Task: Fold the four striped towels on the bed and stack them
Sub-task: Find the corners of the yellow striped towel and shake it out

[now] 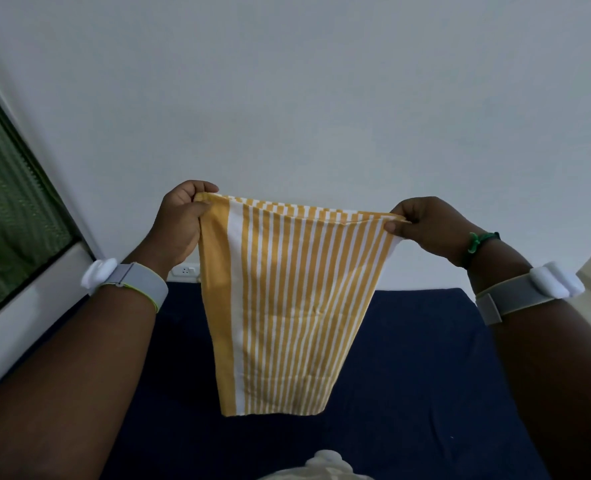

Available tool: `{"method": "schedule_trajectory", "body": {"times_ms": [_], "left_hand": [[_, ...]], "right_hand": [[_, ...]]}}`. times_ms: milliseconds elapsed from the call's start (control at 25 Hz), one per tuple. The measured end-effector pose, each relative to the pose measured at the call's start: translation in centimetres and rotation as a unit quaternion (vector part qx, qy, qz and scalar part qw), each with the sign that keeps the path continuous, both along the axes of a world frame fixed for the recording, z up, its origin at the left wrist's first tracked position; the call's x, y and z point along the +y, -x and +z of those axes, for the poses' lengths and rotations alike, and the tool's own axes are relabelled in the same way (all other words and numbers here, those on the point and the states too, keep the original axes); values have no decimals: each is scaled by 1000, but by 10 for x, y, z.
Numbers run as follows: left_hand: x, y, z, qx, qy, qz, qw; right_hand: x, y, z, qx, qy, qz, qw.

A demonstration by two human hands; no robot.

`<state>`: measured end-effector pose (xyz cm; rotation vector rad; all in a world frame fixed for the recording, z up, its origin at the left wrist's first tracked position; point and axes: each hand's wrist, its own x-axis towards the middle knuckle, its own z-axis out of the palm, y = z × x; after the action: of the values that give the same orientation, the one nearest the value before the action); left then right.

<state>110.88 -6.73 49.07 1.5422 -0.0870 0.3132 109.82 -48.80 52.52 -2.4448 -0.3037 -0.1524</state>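
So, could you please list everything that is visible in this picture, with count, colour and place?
towel: one, yellow and white stripes, held up in the air above the bed, hanging down
bed: one, dark blue cover, below the towel
wall: one, pale grey-white, behind the bed
window: one, white frame with green screen, at far left
socket: one, white, low on the wall by the left wrist
wristbands: two, grey with white units, one on each forearm
bracelet: one, green, on the right wrist
hands: two; left hand and right hand each pinch a top corner of the towel
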Motion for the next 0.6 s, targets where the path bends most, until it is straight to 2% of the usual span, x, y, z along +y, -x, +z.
{"method": "schedule_trajectory", "body": {"times_ms": [80, 160, 240, 280, 360, 440, 520, 600], "left_hand": [[4, 0, -2, -7, 41, -17, 999], [8, 1, -3, 1, 89, -22, 996], [9, 0, -3, 23, 109, -16, 994], [9, 0, -3, 36, 116, -14, 993], [9, 1, -4, 65, 114, -16, 991], [10, 2, -4, 83, 99, -23, 991], [10, 2, -1, 86, 88, -24, 992], [10, 0, 1, 87, 69, -16, 994]], "right_hand": [[1, 3, -8, 38, -135, 20, 990], [6, 8, -17, 57, -272, 26, 960], [7, 9, -23, 70, -350, 29, 934], [6, 8, -25, 82, -348, 23, 934], [5, 7, -24, 79, -272, -12, 959], [3, 5, -23, 16, -191, -54, 980], [5, 2, -23, -2, -190, -60, 980], [13, 3, -23, 37, -237, -41, 970]]}}
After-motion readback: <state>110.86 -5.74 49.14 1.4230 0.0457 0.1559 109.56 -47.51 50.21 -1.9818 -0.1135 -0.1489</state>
